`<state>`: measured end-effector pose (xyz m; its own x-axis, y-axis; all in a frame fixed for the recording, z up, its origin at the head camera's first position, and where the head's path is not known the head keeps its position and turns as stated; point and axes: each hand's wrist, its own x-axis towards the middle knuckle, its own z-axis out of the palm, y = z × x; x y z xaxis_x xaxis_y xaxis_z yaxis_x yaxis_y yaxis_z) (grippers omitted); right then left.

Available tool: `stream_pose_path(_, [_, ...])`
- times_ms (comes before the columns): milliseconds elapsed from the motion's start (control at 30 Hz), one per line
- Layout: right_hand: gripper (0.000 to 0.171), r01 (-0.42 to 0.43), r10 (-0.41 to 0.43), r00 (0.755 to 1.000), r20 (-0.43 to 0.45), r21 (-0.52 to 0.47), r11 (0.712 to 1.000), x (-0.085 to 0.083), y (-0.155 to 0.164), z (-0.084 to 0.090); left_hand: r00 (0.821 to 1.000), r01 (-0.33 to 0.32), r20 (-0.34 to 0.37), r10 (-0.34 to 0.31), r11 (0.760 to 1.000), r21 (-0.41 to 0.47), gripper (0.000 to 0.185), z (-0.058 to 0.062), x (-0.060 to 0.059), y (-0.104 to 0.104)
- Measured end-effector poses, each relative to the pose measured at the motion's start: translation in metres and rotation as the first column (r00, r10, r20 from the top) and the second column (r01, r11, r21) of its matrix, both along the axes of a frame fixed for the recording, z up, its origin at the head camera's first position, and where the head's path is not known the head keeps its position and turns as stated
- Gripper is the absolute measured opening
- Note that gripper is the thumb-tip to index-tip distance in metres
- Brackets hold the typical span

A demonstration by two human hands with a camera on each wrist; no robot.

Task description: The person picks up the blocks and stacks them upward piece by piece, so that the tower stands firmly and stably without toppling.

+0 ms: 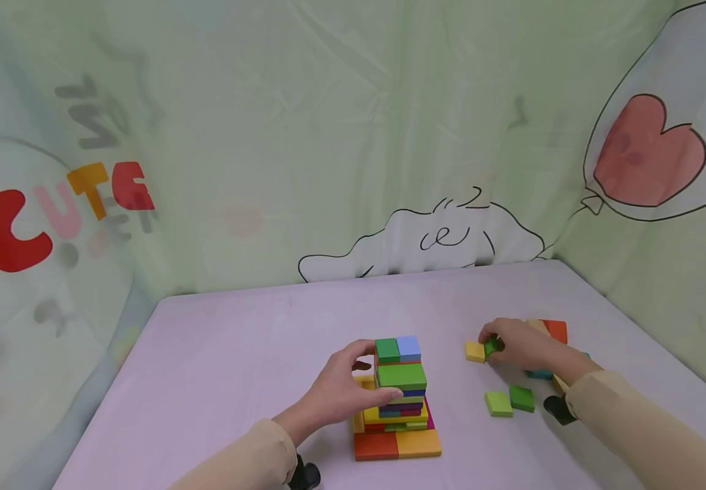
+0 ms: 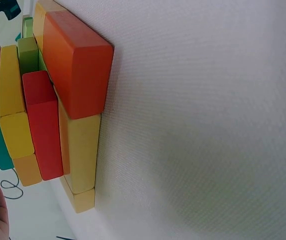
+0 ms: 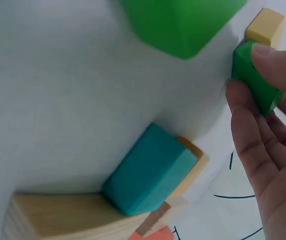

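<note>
Green block (image 3: 255,77) pinched between thumb and fingers, the right hand (image 1: 519,344) is just beside a yellow block (image 1: 474,352), a grip suiting so small a piece. The left hand (image 1: 342,389) curves round the tower (image 1: 402,376) on the tabletop (image 1: 236,381), thumb across its front, likely to steady it. Its flat orange slabs (image 1: 376,447) lie lowest, presumably for firmer footing; loose blocks (image 1: 521,399) sit near the right hand.

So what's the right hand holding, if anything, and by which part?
A green block: the right hand pinches it by opposite sides, between thumb and fingers.
</note>
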<state>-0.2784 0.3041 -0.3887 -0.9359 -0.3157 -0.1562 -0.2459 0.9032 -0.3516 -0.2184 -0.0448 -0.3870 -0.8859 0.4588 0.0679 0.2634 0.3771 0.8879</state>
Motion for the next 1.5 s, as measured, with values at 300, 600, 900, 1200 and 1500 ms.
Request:
stream_pose_path(300, [0.032,0.028,-0.023,0.999,-0.042,0.102,0.994,0.005,0.005,0.002,1.0,0.001,-0.004,-0.001,1.0,-0.002,0.059,-0.001,-0.001,0.0])
stream_pose_path(600, [0.039,0.043,-0.037,0.997,-0.072,0.084,0.996,0.014,0.014,-0.001,1.0,-0.006,0.0,0.006,1.0,-0.012,0.061,-0.001,0.0,0.0])
stream_pose_path(900, [0.035,0.088,-0.085,0.994,-0.072,0.033,0.996,0.018,0.016,0.008,1.0,-0.005,0.001,0.005,1.0,-0.01,0.06,-0.001,0.0,0.0])
stream_pose_path(1200, [0.039,-0.072,0.028,0.908,-0.417,-0.089,0.993,0.058,-0.053,0.063,1.0,-0.007,-0.002,0.007,1.0,-0.005,0.06,0.0,-0.001,-0.002])
stream_pose_path(1500, [0.041,-0.322,0.255,0.815,-0.52,-0.041,0.946,0.099,-0.126,0.077,0.999,0.04,-0.011,-0.04,0.999,0.035,0.056,-0.002,-0.004,-0.003])
